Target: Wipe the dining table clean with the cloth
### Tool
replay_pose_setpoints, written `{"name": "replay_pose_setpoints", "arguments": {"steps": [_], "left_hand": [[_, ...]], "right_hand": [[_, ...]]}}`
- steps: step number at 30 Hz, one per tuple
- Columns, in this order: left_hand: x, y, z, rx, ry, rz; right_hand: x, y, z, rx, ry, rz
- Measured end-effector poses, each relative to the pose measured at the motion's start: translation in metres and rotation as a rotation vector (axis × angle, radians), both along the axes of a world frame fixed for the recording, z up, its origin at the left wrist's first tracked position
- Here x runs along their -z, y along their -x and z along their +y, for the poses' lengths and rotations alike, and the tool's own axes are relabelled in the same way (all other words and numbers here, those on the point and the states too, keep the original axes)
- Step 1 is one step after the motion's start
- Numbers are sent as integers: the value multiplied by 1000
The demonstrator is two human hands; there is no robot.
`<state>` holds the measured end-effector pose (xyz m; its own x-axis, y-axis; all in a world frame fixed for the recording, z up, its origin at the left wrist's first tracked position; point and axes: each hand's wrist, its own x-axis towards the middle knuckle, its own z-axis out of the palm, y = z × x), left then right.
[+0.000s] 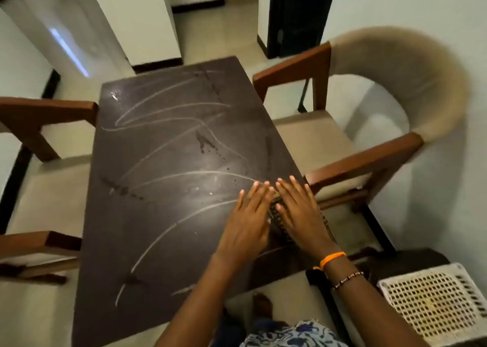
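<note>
The dark brown dining table stretches away from me, its top marked with pale curved wipe streaks and small wet spots. A dark patterned cloth lies near the table's right edge, mostly hidden. Both hands press flat on it with fingers spread: my left hand on its left part, my right hand on its right part. Only a strip of cloth shows between them. An orange band and a bead bracelet circle my right wrist.
A wooden armchair with beige cushion stands close against the table's right side. Another chair stands at the left. A white perforated stool sits at bottom right. White walls and a dark doorway lie beyond the table.
</note>
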<state>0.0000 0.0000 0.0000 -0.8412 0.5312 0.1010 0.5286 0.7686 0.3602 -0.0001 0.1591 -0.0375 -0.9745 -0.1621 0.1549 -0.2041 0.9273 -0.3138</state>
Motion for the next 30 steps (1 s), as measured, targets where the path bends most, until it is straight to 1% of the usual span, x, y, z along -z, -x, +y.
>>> {"name": "replay_pose_setpoints", "arguments": {"steps": [2,4,7,10,12,17,20,23,25,27,28,30], "left_hand": [[17,-6,9,94,-4,-104],[27,-14,16,114,53,-272],[40,-18,25,99,112,-310],[44,-16,30,95,169,-375],[42,-17,29,59,138,-428],[36,-19,19,-96,-23,-530],[30,-22,5,-183,-140,-591],[23,-24,-11,-267,-261,-581],[19,-25,-23,-329,-341,-559],[15,-28,-32,-355,-373,-527],[12,-30,-35,-363,-374,-507],[8,-33,-42,-382,-362,-451]], "right_hand": [[19,-12,15,6,-19,-64],[40,-35,29,32,-21,-145],[59,-55,50,-3,-53,-113],[60,-56,61,-68,-103,-77],[59,-51,62,-81,-127,-45],[50,-27,64,-107,-127,72],[36,-15,58,-77,-84,14],[12,-5,41,31,66,-124],[-2,6,23,145,224,-173],[-13,18,6,268,410,-217],[-18,25,-3,321,534,-265],[-26,36,-22,373,927,-410]]}}
